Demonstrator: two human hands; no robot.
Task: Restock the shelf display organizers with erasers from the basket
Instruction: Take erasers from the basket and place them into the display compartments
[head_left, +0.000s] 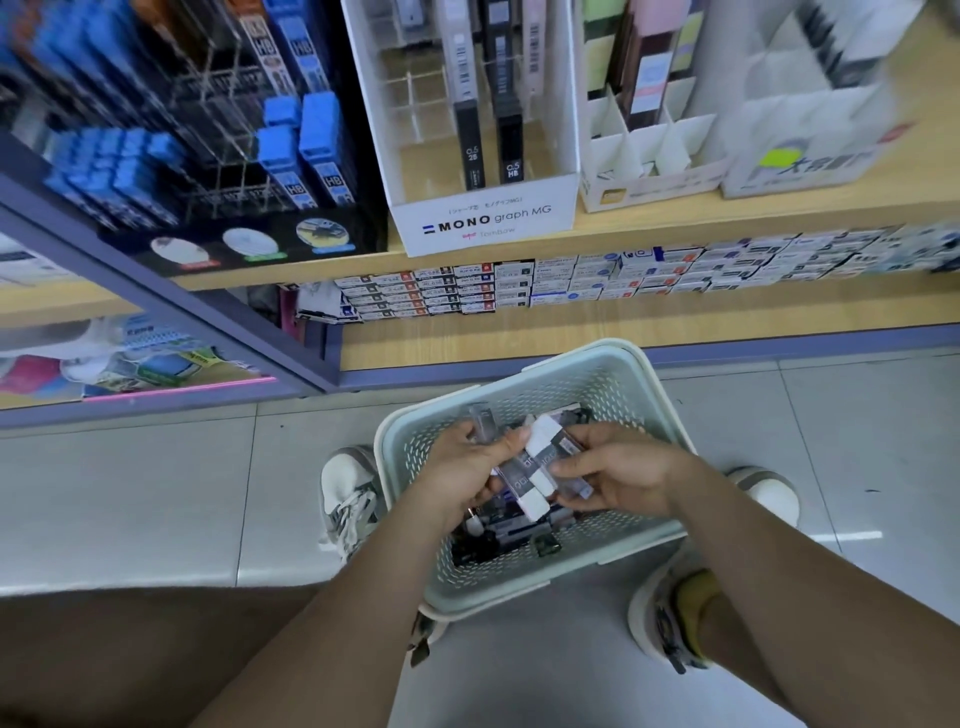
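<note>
A pale green perforated basket stands on the floor between my feet, with several dark-sleeved erasers loose in its bottom. Both hands are over the basket. My left hand grips a small stack of long erasers with black and white sleeves. My right hand pinches the right side of the same stack. On the shelf above, a white MONO display organizer holds two dark packs, and many of its clear compartments are bare.
A black organizer with blue packs stands left of the MONO box, white cardboard organizers to its right. The lower shelf holds rows of small boxes. A purple frame edges the shelf at left. My shoes flank the basket.
</note>
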